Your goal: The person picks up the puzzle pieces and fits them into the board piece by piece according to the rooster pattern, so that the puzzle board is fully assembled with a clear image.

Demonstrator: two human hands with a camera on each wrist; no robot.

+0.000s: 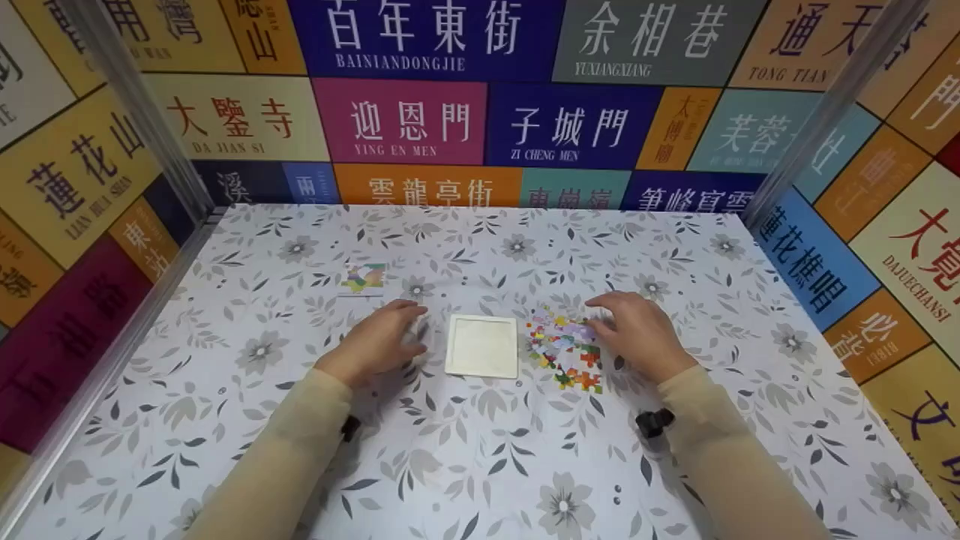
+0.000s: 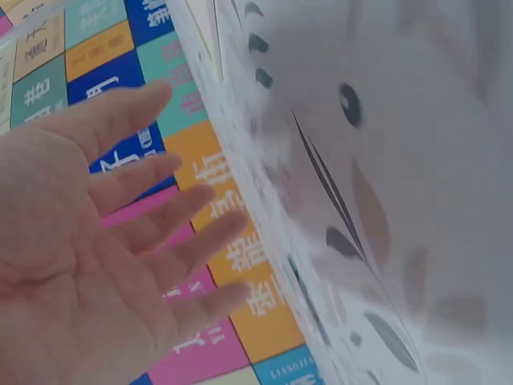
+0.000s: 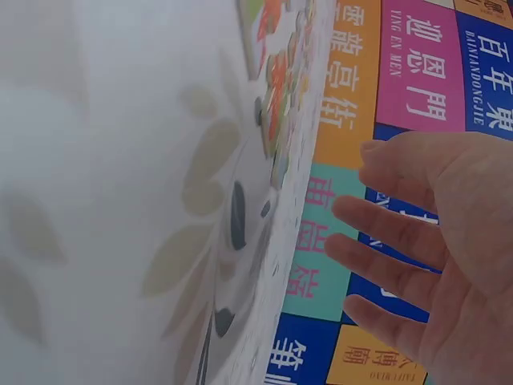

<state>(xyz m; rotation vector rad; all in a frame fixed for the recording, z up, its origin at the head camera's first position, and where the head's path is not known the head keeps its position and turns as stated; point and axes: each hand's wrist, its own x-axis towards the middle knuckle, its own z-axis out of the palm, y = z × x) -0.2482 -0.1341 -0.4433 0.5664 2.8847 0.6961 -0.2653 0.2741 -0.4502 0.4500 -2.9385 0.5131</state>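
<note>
I am hovering my left hand [image 1: 379,339] and right hand [image 1: 637,334], both grips spread, the right over loose puzzle pieces [image 1: 564,349] beside the tray [image 1: 482,346] on the desk [image 1: 480,465] (a careless sweep risks scattering them).

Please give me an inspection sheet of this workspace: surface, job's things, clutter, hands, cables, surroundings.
Surface: table with a grey floral cover.
Job's things: white square tray; heap of coloured puzzle pieces to its right.
Clutter: small picture card further back on the left.
Hands: left hand beside the tray, fingers straight; right hand at the heap's edge, fingers relaxed.
Cables: nothing seen.
Surroundings: walls of coloured panels with Chinese place names.
</note>
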